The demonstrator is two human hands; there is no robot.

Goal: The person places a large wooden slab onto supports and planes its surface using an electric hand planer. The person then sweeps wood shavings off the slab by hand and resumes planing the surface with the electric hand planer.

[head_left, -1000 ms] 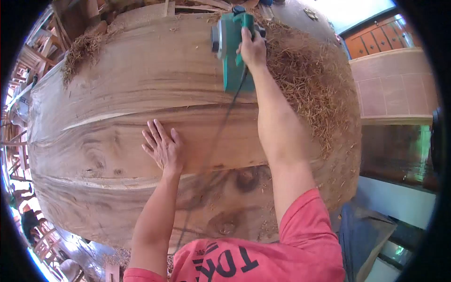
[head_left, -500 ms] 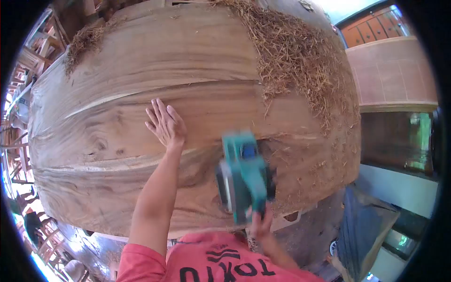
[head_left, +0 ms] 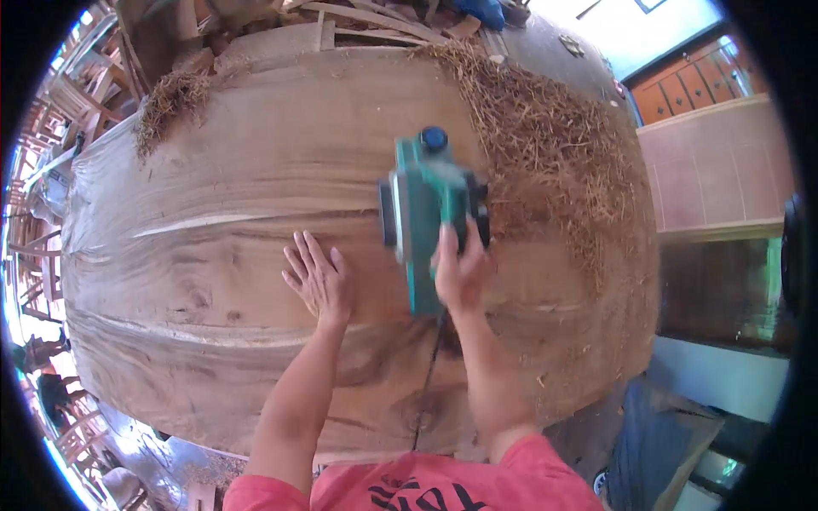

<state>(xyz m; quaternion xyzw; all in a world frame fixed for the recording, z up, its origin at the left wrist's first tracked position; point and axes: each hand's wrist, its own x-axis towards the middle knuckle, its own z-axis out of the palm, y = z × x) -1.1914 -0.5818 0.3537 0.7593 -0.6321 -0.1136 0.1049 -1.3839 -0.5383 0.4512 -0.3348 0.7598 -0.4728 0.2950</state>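
Note:
A green power planer (head_left: 417, 221) with a dark blue front knob sits over the middle of a broad wooden slab (head_left: 281, 179). My right hand (head_left: 463, 266) is wrapped around the planer's rear handle. From the tool's back end a black cord (head_left: 429, 375) runs down toward my body. To the left of the planer, my left hand (head_left: 319, 285) lies flat on the slab with its fingers spread, holding nothing. Dark grain lines and a pale streak cross the wood beside it.
A thick layer of wood shavings (head_left: 554, 128) covers the slab's far right, with a smaller heap (head_left: 175, 106) at the far left corner. Wooden offcuts (head_left: 375, 25) lie beyond the far edge. Chair frames stand at left; a dark cloth-covered thing (head_left: 656, 434) is at lower right.
The planer has travelled away from my body across the slab, my right hand going with it. My left hand still rests flat on the wood. The camera view has tilted up a little.

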